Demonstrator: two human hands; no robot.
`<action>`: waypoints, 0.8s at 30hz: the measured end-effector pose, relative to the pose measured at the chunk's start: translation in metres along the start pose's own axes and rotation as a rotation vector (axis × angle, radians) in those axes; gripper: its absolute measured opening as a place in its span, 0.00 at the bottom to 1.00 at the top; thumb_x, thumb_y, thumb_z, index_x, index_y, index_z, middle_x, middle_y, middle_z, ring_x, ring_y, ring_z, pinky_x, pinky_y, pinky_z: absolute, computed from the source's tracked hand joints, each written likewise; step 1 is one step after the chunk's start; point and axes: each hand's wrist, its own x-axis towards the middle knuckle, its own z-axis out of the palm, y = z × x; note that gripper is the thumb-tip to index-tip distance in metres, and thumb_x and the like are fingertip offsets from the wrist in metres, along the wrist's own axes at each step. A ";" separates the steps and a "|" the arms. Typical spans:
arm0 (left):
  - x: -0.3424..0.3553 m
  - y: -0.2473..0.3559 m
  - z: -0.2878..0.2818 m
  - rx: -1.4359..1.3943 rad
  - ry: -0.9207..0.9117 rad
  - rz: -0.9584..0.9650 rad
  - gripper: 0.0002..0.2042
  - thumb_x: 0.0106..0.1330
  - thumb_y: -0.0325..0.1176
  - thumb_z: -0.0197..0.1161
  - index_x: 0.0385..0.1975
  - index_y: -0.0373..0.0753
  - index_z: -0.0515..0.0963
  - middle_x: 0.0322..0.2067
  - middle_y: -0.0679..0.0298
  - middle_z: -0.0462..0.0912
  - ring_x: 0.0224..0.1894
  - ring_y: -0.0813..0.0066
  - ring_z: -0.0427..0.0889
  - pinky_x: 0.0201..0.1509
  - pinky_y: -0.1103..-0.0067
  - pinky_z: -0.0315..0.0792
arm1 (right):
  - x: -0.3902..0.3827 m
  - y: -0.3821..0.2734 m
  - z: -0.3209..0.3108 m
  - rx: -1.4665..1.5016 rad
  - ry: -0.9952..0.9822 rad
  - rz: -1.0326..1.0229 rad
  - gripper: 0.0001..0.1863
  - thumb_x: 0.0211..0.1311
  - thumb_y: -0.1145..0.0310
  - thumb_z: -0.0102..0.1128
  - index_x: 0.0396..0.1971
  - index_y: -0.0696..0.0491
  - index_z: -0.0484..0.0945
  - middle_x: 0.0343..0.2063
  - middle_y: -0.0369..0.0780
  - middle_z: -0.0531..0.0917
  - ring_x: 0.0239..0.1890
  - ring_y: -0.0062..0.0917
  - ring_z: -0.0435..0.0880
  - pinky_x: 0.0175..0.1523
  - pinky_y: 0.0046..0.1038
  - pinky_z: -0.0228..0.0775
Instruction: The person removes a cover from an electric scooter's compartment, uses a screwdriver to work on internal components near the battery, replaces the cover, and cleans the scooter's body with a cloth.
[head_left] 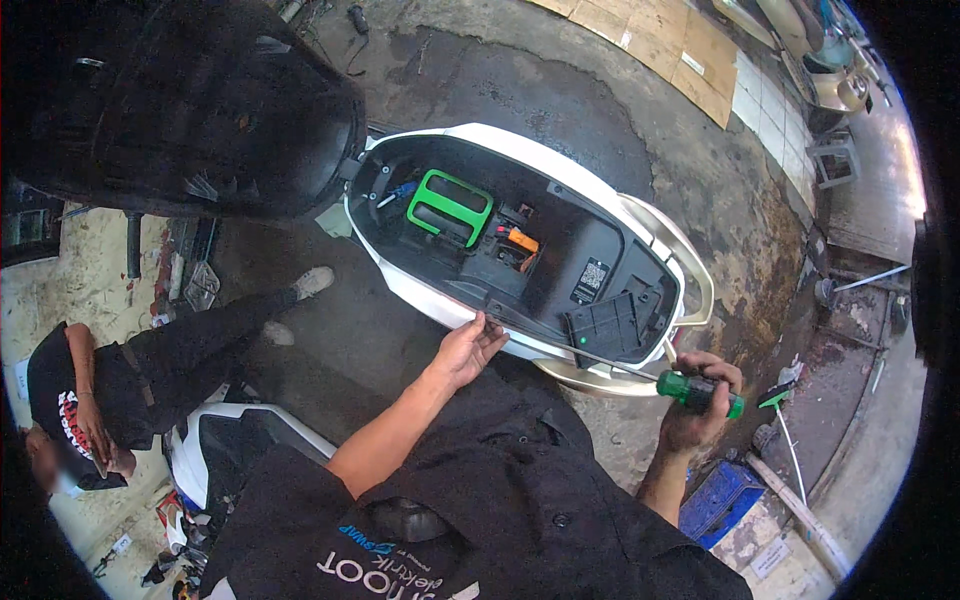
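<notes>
My right hand is wrapped round the green and black handle of a long screwdriver. Its thin metal shaft points left across the near rim of an open scooter seat compartment. At the shaft's far end, my left hand pinches the tip with thumb and fingers; whether a screw sits there is too small to tell. Inside the black compartment are a green frame-like handle and an orange connector. A black rectangular plastic cover lies at the compartment's right end, just beyond the shaft.
The raised black seat stands at the upper left. A person in dark clothes is at the left, near another white scooter. A blue crate and a green-headed broom lie at the lower right. Flattened cardboard covers floor at the back.
</notes>
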 end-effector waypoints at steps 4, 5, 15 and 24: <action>0.010 0.003 0.001 0.018 0.010 -0.019 0.13 0.71 0.41 0.54 0.38 0.36 0.72 0.38 0.59 0.77 0.42 0.66 0.80 0.54 0.69 0.79 | -0.003 -0.018 -0.001 -0.252 -0.199 0.069 0.21 0.55 0.54 0.60 0.33 0.59 0.70 0.28 0.50 0.79 0.33 0.35 0.79 0.45 0.37 0.72; 0.013 0.001 0.002 0.015 0.010 -0.018 0.13 0.71 0.41 0.54 0.38 0.36 0.72 0.38 0.59 0.77 0.42 0.66 0.80 0.54 0.69 0.79 | -0.002 -0.025 0.000 -0.308 -0.287 0.047 0.20 0.55 0.56 0.61 0.33 0.60 0.71 0.29 0.50 0.80 0.34 0.36 0.79 0.45 0.37 0.72; 0.027 0.010 0.011 0.040 0.094 -0.228 0.11 0.70 0.36 0.51 0.39 0.33 0.71 0.40 0.52 0.79 0.46 0.57 0.81 0.55 0.62 0.77 | 0.006 -0.040 0.027 -0.448 -0.623 -0.191 0.13 0.46 0.68 0.66 0.28 0.60 0.75 0.28 0.49 0.83 0.31 0.35 0.83 0.40 0.33 0.75; 0.038 0.018 0.014 0.197 0.218 -0.256 0.12 0.68 0.36 0.53 0.40 0.32 0.71 0.36 0.53 0.79 0.39 0.59 0.83 0.45 0.65 0.81 | 0.016 -0.042 0.054 -0.440 -0.746 -0.256 0.13 0.40 0.69 0.68 0.26 0.59 0.77 0.26 0.46 0.83 0.29 0.36 0.83 0.37 0.33 0.76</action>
